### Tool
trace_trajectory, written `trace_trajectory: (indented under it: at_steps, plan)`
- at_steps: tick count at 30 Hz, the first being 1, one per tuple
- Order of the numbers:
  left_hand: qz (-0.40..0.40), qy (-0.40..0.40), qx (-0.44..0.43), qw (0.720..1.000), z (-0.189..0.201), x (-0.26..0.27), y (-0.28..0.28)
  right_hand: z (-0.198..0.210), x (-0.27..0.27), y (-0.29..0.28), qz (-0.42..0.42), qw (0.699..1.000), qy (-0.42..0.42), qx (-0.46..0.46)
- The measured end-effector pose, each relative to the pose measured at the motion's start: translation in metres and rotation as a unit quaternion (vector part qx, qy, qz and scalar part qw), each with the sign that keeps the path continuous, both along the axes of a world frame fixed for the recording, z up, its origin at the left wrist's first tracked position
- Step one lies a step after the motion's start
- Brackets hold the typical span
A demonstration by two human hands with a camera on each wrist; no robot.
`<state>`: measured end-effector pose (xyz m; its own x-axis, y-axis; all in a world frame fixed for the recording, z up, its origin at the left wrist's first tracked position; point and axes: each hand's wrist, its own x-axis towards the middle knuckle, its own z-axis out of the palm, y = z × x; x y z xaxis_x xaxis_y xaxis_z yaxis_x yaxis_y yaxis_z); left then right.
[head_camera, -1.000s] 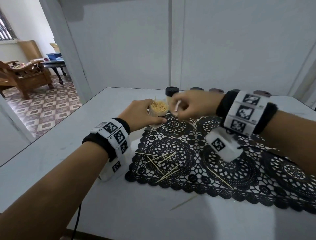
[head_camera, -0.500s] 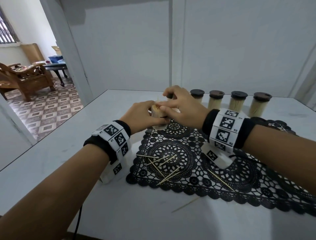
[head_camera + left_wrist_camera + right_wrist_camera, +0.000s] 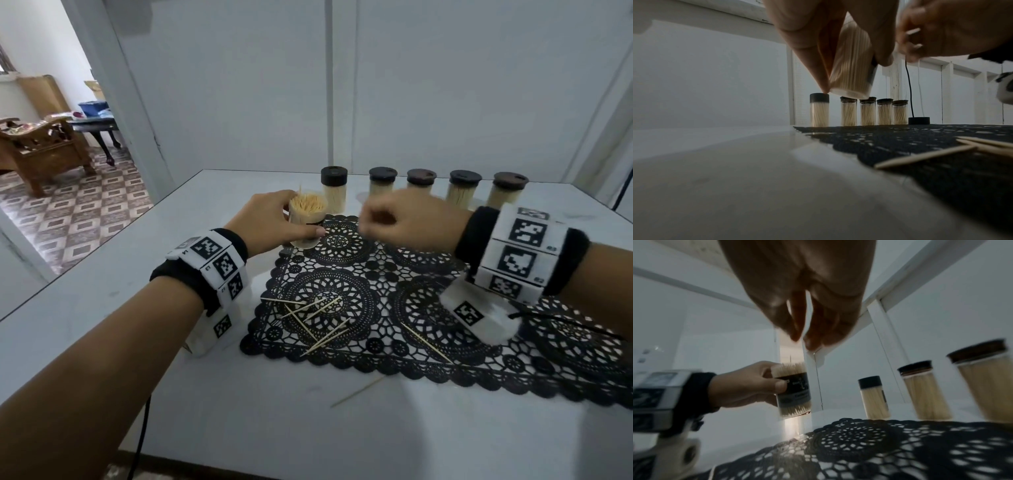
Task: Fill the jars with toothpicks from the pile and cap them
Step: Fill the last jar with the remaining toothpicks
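Observation:
My left hand [image 3: 297, 224] grips an uncapped clear jar [image 3: 307, 214] packed with toothpicks, thumb across its black label. In the left wrist view the jar [image 3: 851, 53] is tilted and held a little above the table. My right hand [image 3: 375, 222] hovers blurred just right of the jar, fingers loosely bent, and I see nothing held between its fingertips [image 3: 797, 335]. Several loose toothpicks [image 3: 315, 318] lie on the black lace mat [image 3: 376, 301] near my left wrist. A loose black cap [image 3: 918, 121] sits beyond the mat, hidden in the head view.
Several capped jars full of toothpicks [image 3: 383, 183] stand in a row along the back of the white table [image 3: 102, 291]. A single toothpick [image 3: 426, 342] lies on the mat and another [image 3: 356, 392] on the table in front. The table's left edge drops to a tiled floor.
My right hand has drawn back to the right, away from the jar's mouth, uncovering the capped row. My left hand still holds the jar in the same place.

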<state>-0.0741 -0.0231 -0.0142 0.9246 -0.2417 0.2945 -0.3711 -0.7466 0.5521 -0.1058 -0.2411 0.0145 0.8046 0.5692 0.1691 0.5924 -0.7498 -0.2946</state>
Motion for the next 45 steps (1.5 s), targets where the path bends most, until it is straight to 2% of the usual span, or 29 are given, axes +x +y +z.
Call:
trace_trajectory:
  at_steps: [1,3,4,6,13,16,18,21,27,34,41,45]
  plan:
    - [-0.001,0.001,0.001,1.000,0.000,0.000,0.000,-0.002,-0.008,-0.005,0.007,0.992,0.067,-0.109]
    - [0.001,0.002,0.008,1.000,0.000,0.001,0.000,-0.011,-0.023,-0.012,0.022,0.950,0.164,-0.265]
    - [0.002,0.002,0.010,1.000,0.000,0.001,0.000,-0.016,-0.030,-0.015,0.023,0.934,0.185,-0.304]
    - [0.005,0.004,0.012,1.000,0.000,0.001,0.000,-0.025,-0.041,-0.016,0.019,0.922,0.189,-0.338]
    - [0.011,0.003,0.018,1.000,-0.001,-0.001,0.000,-0.036,-0.055,-0.007,0.076,0.950,0.145,-0.267]
    - [0.014,0.000,0.021,1.000,-0.001,0.000,0.001,-0.030,-0.065,0.004,0.159,0.965,0.142,-0.155]
    - [0.016,0.000,0.022,1.000,-0.001,0.000,0.001,-0.031,-0.072,0.015,0.221,0.956,0.155,-0.112]
    - [0.016,0.000,0.025,1.000,-0.001,0.000,0.002,-0.040,-0.075,0.029,0.264,0.943,0.143,-0.144]
    - [0.014,0.006,0.018,1.000,-0.001,0.001,0.001,-0.047,-0.076,0.036,0.266,0.930,0.138,-0.213]
    - [0.016,-0.002,0.023,1.000,-0.002,0.001,0.001,-0.026,-0.043,0.044,0.228,0.963,0.096,-0.112]
    - [0.011,-0.002,0.025,1.000,-0.001,0.002,0.001,-0.040,-0.035,0.060,0.211,0.950,0.094,-0.209]
    - [0.001,0.003,0.014,1.000,-0.002,0.002,0.002,-0.040,-0.037,0.065,0.230,0.934,0.081,-0.260]
